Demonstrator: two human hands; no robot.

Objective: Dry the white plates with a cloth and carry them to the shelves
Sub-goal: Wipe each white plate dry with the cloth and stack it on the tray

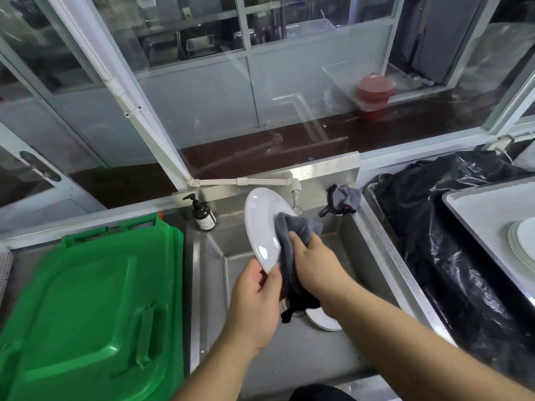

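Grey cloth (292,241) is bunched in the curled fingers of the right hand (314,261) and pressed on the white plate (265,227). The left hand (254,302) pinches the plate's lower rim and holds it tilted over the steel sink (373,244). I judge the task is early: another plate (322,321) lies in the sink, more plates (522,244) wait on the right, and none is carried yet.

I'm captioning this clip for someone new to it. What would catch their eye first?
Probably the white plate held on edge over the steel sink: the left hand grips its lower rim while the right hand presses a grey cloth against it. Next, the bright green bin lid at the left.
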